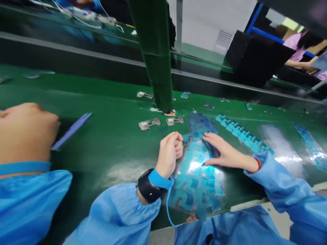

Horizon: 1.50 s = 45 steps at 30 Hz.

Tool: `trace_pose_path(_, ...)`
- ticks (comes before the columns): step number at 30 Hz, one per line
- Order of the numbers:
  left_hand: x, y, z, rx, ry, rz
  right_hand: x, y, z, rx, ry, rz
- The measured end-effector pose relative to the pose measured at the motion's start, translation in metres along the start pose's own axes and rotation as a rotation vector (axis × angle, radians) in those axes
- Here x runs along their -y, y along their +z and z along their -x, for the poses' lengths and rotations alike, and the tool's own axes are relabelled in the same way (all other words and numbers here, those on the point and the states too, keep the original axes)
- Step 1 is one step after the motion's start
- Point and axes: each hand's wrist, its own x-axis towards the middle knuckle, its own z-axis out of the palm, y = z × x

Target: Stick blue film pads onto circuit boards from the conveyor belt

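Observation:
In the head view, my left hand [170, 153] is closed, its fingertips pinched together at the left edge of a heap of small blue-green flat pieces [194, 183]. What the fingertips hold, if anything, is too small to make out. A black strap and a blue band with a blue cord circle that wrist. My right hand [224, 151] is over the heap's right side, thumb and fingers spread. The heap lies under or on shiny clear plastic. Two silver-grey cut-out metal parts [149, 124] [175, 121] rest just beyond my left hand.
At left is a co-worker's blurred hand [28, 132] beside a purple stick [73, 131]. A green post [155, 58] rises from the green bench. A row of blue pieces [242, 133] lies to the right, with small parts scattered behind. A person in pink [295, 42] is far right.

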Motion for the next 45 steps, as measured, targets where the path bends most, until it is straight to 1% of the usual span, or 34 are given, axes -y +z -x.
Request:
trace_pose_path(2,-0.001,0.000,-0.002,-0.003,-0.002,-0.023,0.006,0.014,0.020,0.059,-0.067,0.066)
trace_pose_path(3,-0.001,0.000,-0.003,-0.002,0.001,-0.044,0.006,0.019,0.025,0.050,-0.082,0.088)
trace_pose_path(6,0.002,0.000,-0.004,0.000,0.035,-0.153,0.000,0.026,0.025,-0.066,-0.091,0.075)
trace_pose_path(9,0.004,-0.001,-0.005,0.015,0.087,-0.310,-0.007,0.025,0.019,-0.186,-0.104,0.017)
trace_pose_path(12,0.005,-0.002,-0.003,0.033,0.128,-0.448,-0.008,0.021,0.018,-0.320,-0.121,-0.094)
trace_pose_path(14,0.003,-0.004,-0.003,0.014,0.158,-0.524,-0.007,0.018,0.019,-0.392,-0.124,-0.173)
trace_pose_path(17,-0.001,-0.007,-0.001,-0.015,0.177,-0.634,-0.004,0.014,0.021,-0.458,-0.103,-0.242)
trace_pose_path(19,-0.003,-0.007,0.000,0.026,0.140,-0.685,-0.001,0.013,0.022,-0.486,-0.082,-0.272)
trace_pose_path(21,-0.004,-0.005,0.003,0.120,0.100,-0.691,0.001,0.013,0.021,-0.502,-0.033,-0.318)
trace_pose_path(24,-0.003,0.004,0.010,0.294,0.044,-0.614,0.002,0.014,0.018,-0.521,0.104,-0.455)
trace_pose_path(27,0.001,0.012,0.015,0.435,-0.091,-0.483,0.002,0.016,0.015,-0.548,0.192,-0.591)
trace_pose_path(29,0.005,0.015,0.016,0.460,-0.144,-0.434,0.003,0.015,0.013,-0.558,0.195,-0.629)
trace_pose_path(30,0.007,0.016,0.016,0.450,-0.150,-0.426,0.005,0.014,0.014,-0.578,0.186,-0.629)
trace_pose_path(33,0.009,0.014,0.014,0.363,-0.147,-0.391,0.014,0.009,0.018,-0.702,0.123,-0.541)
trace_pose_path(34,0.009,0.013,0.013,0.341,-0.156,-0.364,0.018,0.008,0.021,-0.707,0.098,-0.507)
trace_pose_path(35,0.009,0.012,0.012,0.327,-0.176,-0.335,0.022,0.008,0.024,-0.671,0.081,-0.493)
trace_pose_path(36,0.009,0.011,0.011,0.328,-0.203,-0.308,0.026,0.007,0.027,-0.597,0.079,-0.506)
trace_pose_path(38,0.009,0.009,0.010,0.357,-0.261,-0.257,0.030,0.009,0.031,-0.413,0.120,-0.587)
trace_pose_path(39,0.008,0.009,0.009,0.375,-0.290,-0.228,0.031,0.010,0.032,-0.351,0.148,-0.621)
trace_pose_path(40,0.008,0.009,0.009,0.393,-0.318,-0.195,0.032,0.011,0.033,-0.316,0.169,-0.638)
trace_pose_path(42,0.007,0.009,0.009,0.410,-0.371,-0.117,0.031,0.012,0.033,-0.293,0.183,-0.620)
trace_pose_path(45,0.007,0.009,0.011,0.406,-0.441,-0.018,0.030,0.011,0.030,-0.294,0.147,-0.562)
